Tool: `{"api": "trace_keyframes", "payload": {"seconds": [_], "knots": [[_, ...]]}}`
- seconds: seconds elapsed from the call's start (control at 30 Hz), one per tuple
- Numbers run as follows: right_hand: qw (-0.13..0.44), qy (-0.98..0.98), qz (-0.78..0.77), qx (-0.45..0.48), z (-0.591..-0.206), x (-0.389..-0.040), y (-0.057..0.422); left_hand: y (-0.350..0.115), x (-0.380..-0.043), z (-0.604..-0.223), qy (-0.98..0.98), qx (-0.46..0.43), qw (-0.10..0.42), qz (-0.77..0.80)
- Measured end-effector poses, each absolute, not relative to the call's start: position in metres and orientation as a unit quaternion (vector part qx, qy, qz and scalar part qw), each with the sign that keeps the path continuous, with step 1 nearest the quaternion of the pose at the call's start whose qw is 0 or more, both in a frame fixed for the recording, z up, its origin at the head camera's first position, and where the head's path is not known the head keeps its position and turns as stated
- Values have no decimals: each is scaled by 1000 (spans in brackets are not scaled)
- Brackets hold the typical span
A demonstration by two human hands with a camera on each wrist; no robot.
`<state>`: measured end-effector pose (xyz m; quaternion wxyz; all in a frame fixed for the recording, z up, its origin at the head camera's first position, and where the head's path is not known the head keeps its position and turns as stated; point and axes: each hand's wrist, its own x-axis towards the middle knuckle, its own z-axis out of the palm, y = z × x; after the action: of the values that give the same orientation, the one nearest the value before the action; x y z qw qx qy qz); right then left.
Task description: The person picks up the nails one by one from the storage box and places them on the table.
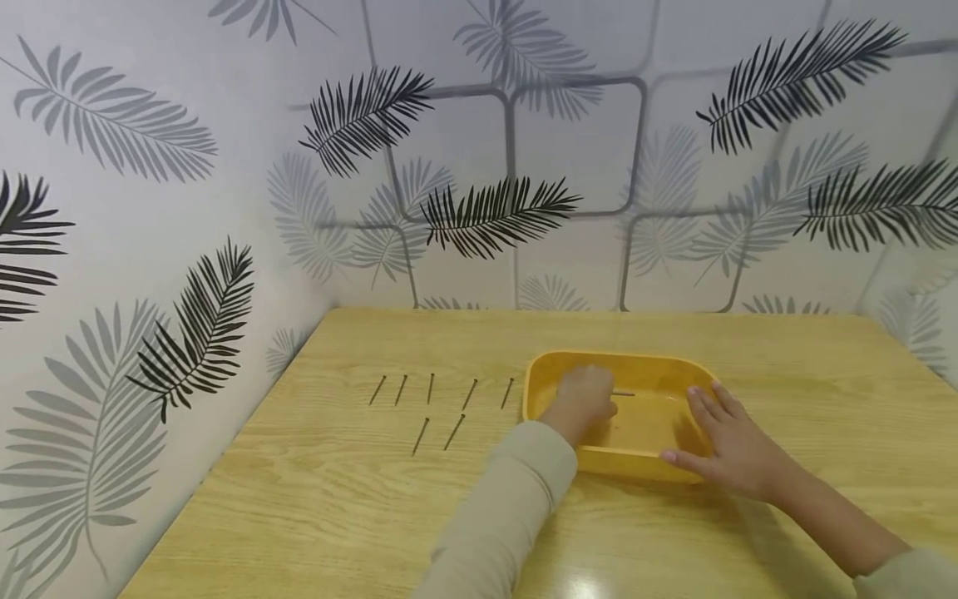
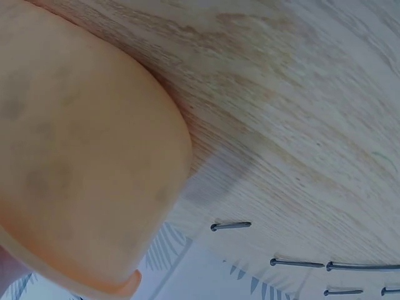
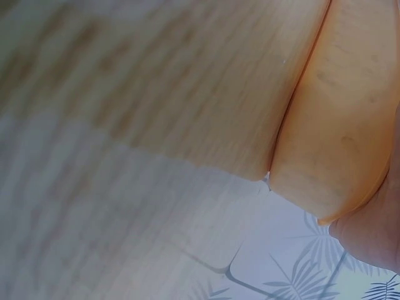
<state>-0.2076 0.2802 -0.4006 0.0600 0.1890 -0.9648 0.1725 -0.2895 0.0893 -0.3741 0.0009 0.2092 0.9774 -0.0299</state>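
A yellow plastic tray (image 1: pixel 636 462) stands at the right of the wooden table. My left hand (image 1: pixel 584 401) reaches down into its left part with bent fingers; the fingertips are hidden, so whether they pinch anything does not show. A nail (image 1: pixel 624 393) shows in the tray just right of that hand, partly covered by it. My right hand (image 1: pixel 737 445) rests over the tray's right end, fingers extended across the rim and thumb on the near edge. In the right wrist view, part of the right hand (image 3: pixel 369 234) touches the tray's rim.
Several dark nails lie apart on the table (image 1: pixel 314 499) left of the tray: a back row with one nail (image 1: pixel 470 393) in it, and two nearer, including this nail (image 1: pixel 421 437). A leaf-patterned wall (image 1: pixel 464 274) borders the table's back and left.
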Motion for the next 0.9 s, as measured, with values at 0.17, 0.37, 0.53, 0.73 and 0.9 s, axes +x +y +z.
{"api": "trace_keyframes", "payload": {"seconds": [0.17, 0.37, 0.53, 0.73, 0.9], "knots": [[61, -965, 171, 188, -403, -207, 280, 89, -291, -378, 976, 212, 26, -30], [61, -965, 172, 189, -403, -207, 281, 90, -290, -380, 971, 231, 44, -39], [60, -965, 171, 189, -402, -207, 281, 92, -287, -381, 966, 249, 43, -49], [56, -966, 172, 186, -401, -207, 280, 97, -285, -383, 963, 258, 50, -64], [58, -966, 169, 186, -401, -207, 281, 97, -286, -383, 964, 254, 56, -60]]}}
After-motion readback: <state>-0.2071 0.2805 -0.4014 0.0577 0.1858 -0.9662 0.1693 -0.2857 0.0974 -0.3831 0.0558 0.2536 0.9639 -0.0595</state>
